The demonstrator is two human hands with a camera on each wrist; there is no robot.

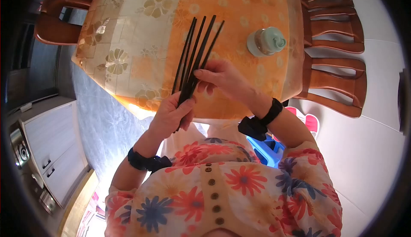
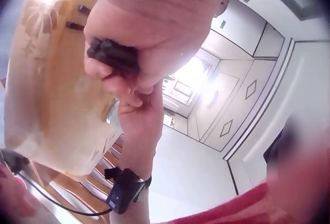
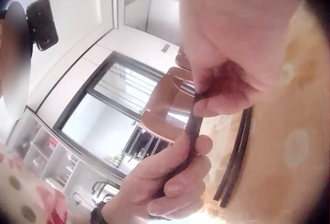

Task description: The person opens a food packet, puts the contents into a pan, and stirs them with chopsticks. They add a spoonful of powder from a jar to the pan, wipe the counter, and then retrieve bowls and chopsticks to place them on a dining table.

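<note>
A bundle of several black chopsticks fans out above the table's near edge. My left hand grips the bundle at its lower end; in the left wrist view the square chopstick ends stick out of the fist. My right hand pinches one or two chopsticks about midway up, thumb and fingertips closed on the stick. In the right wrist view the chopsticks run from the right fingers down into the left hand.
The table has an orange and cream floral cloth. A pale green lidded jar stands right of the chopsticks. Wooden chairs stand at the table's right side and far left corner. A blue stool is under my right forearm.
</note>
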